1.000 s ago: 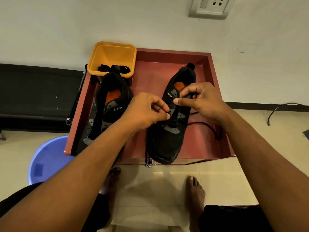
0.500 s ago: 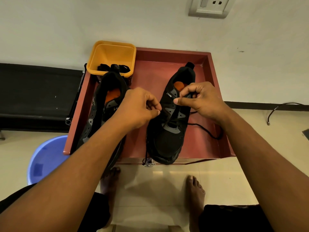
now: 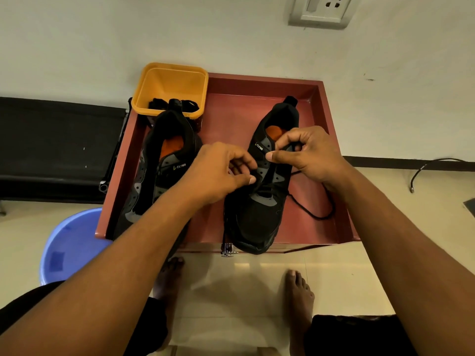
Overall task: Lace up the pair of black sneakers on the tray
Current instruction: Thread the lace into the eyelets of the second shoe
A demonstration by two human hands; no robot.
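Head view: the black sneaker [image 3: 259, 201] at frame centre is stood on the red tray [image 3: 231, 124], with the second sneaker [image 3: 154, 176] at centre left. Its lace [image 3: 316, 214] is pinched at the eyelets by the curled left hand [image 3: 213, 173] and right hand [image 3: 308, 155]; slack is looped at right.

Left sneaker [image 3: 154, 181] and right sneaker [image 3: 257, 219] stand on the tray [image 3: 257, 86]. Left hand [image 3: 218, 173] and right hand [image 3: 308, 155] pinch the lace [image 3: 318, 214] at the right sneaker's eyelets; slack loops alongside.
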